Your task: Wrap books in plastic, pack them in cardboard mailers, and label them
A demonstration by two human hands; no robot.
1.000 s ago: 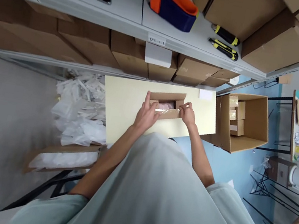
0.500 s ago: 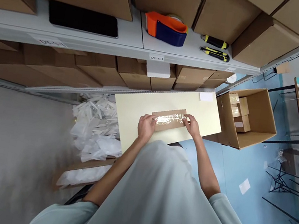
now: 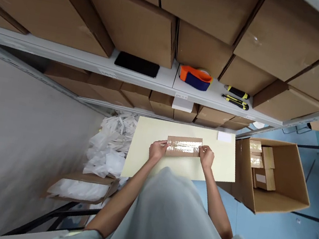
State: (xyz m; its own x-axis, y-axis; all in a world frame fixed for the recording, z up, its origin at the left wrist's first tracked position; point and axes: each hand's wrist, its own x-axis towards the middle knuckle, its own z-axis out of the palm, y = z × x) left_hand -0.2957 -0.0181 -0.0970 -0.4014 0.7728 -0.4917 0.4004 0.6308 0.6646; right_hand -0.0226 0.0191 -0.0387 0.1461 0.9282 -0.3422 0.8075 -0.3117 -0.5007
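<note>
A flat brown cardboard box (image 3: 182,153) lies on the pale yellow tabletop (image 3: 144,150), with shiny clear tape (image 3: 184,145) running along its length. My left hand (image 3: 158,150) pinches the box's left end, thumb and fingers pressed together at the tape. At the opposite end, my right hand (image 3: 206,156) grips the right edge with its fingertips. A small white paper (image 3: 224,137) rests near the far right corner of the tabletop.
An open carton (image 3: 291,180) holding several small taped boxes stands right of the table. On the shelf lie a black phone (image 3: 137,64), an orange and blue tape dispenser (image 3: 195,78) and two utility knives (image 3: 235,101). White plastic packaging (image 3: 108,147) is heaped at left.
My view has tilted up and turned, so shelf, table and carton appear lower. Both hands stay at the ends of the box, which now sits straighter in view.
</note>
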